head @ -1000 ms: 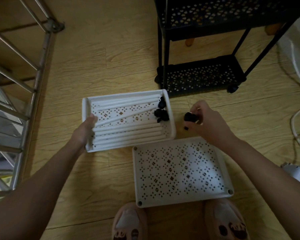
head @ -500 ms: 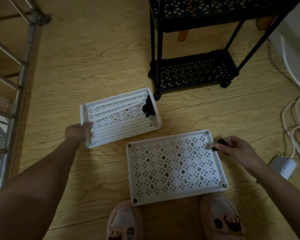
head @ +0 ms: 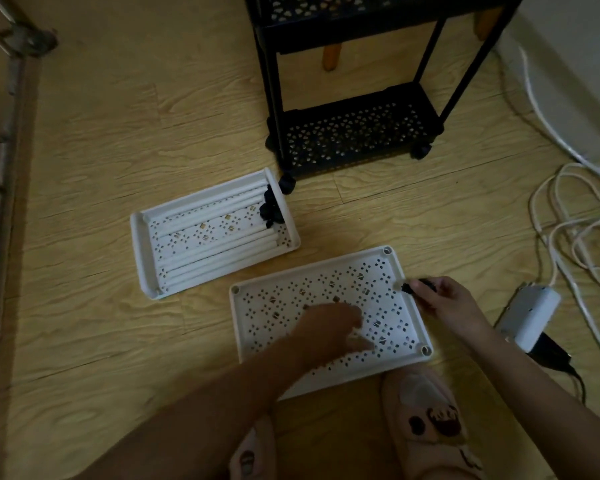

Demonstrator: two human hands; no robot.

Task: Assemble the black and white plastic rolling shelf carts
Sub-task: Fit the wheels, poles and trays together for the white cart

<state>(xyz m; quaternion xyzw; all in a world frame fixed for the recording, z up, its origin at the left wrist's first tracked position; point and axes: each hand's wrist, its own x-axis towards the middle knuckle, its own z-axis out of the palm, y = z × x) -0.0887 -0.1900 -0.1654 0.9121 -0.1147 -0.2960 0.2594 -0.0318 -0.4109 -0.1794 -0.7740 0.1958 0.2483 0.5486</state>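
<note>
Head view, right of centre: pinched a black caster [head: 418,285] between thumb and fingertips of the right hand [head: 444,299], stem pointing left at the right-hand rim of the nearer white tray [head: 291,292]. Could not tell whether the stem touched that rim. Kept the wrist low, with the forearm running in from the lower right corner.

Laid the left hand [head: 333,327] on the tray's perforated underside at frame centre. Blurred there, but read the fingers as loosely spread and gripping nothing. Brought that forearm up from the bottom edge, across the tray's near-left corner.

Judged the step as fitting the first wheel to the white cart's base, going by the tray lying upside down on the floor [head: 118,133] with its visible corner sockets [head: 387,251] empty. Next move would call for carrying the caster to a socket, setting the stem square over the hole and pressing straight down, with the left hand steadying the tray against sliding.

Outward, left of centre: found the second white tray [head: 142,258] right way up, holding white tubes [head: 215,251] laid lengthwise and spare casters [head: 269,209] heaped at its right end. Top of frame: saw the black cart [head: 354,133] standing assembled on its wheels. Far right: noted white cables [head: 568,237] and a power adapter [head: 530,317].
</note>
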